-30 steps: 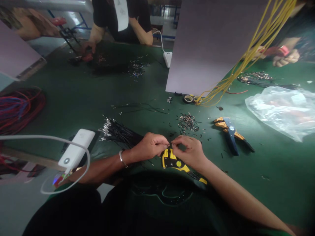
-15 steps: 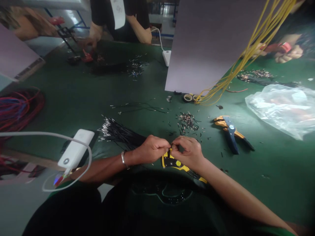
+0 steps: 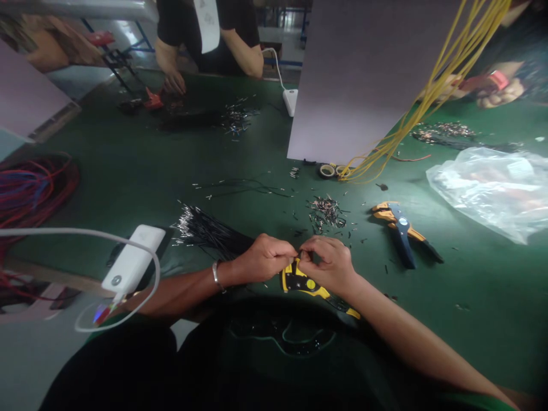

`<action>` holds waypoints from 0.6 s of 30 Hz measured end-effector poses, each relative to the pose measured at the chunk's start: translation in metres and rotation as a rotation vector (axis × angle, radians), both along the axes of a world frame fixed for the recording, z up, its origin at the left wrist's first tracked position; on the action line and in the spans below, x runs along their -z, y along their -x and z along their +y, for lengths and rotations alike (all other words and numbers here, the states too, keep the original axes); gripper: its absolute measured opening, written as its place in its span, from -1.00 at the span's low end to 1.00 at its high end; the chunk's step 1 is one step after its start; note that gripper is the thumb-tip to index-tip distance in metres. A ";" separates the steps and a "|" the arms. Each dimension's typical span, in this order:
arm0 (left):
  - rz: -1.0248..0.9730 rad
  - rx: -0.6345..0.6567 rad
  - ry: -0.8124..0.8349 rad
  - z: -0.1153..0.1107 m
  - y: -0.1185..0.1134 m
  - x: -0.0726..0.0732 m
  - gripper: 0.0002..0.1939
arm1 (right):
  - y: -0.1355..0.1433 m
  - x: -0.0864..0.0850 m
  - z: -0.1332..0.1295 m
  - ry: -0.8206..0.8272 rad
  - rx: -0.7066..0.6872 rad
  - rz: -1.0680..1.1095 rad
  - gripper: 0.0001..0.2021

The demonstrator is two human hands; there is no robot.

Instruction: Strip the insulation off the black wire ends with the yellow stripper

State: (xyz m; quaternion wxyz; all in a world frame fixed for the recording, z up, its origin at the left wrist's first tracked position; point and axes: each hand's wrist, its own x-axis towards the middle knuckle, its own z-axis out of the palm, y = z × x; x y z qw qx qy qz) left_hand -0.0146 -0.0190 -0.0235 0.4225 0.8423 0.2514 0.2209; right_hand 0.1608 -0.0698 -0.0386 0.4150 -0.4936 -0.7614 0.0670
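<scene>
My left hand (image 3: 270, 258) is closed in a pinch, its fingertips meeting those of my right hand (image 3: 327, 261), whose thumb and forefinger form a ring. A thin dark bit shows between the fingertips, looking like the end of a black wire (image 3: 298, 254); most of it is hidden. Right under my hands lies a yellow and black wire stripper (image 3: 302, 282). A bundle of black wires (image 3: 214, 231) with bright tips runs beneath my left hand. Beyond my right hand is a pile of small cut wire pieces (image 3: 327, 211).
A blue and orange wire stripper (image 3: 400, 225) and a clear plastic bag (image 3: 496, 191) lie to the right. Yellow wires (image 3: 411, 128) hang beside a grey panel (image 3: 351, 80). On the left are a white power bank (image 3: 133, 260) with a cable and red-blue wires (image 3: 34, 188). Co-workers sit across.
My two hands stay pinched together almost unmoved. Across the table, a co-worker's hand has shifted right, away from the red tool.
</scene>
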 end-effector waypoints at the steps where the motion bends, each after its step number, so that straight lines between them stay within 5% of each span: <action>1: 0.006 -0.001 0.010 0.000 0.000 0.000 -0.78 | 0.000 0.000 0.000 -0.009 -0.004 0.002 -0.82; 11: -0.006 -0.005 0.048 0.002 -0.001 0.000 -0.80 | -0.002 -0.001 0.001 0.059 -0.012 0.106 -0.83; 18: -0.008 -0.080 0.479 0.004 0.001 -0.007 -0.85 | -0.008 -0.005 0.000 0.590 -0.026 0.572 -0.87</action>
